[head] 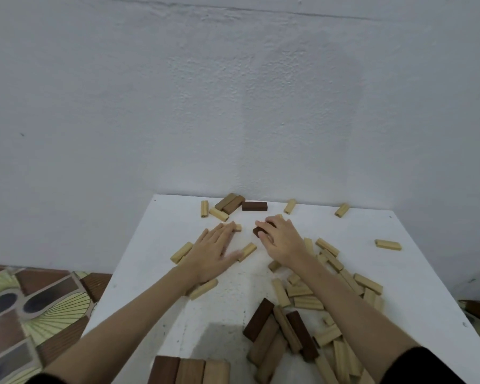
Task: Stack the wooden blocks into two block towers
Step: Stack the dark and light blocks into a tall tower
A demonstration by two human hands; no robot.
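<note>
The right hand (281,241) curls its fingers around a dark brown block (262,230) in the middle of the white table (155,273). The left hand (215,249) lies flat with straight fingers, its tips touching a light block (235,227). Another light block (247,251) lies between the hands. A big messy pile of blocks (302,322) sits under the right arm. Three blocks in a row (190,371) lie at the near edge. More blocks (227,207) lie by the pale wall (233,92). A patterned floor (25,309) shows on the left.

Left hand (215,249) lies flat, fingers straight; right hand (281,239) curls, gripping.
</note>
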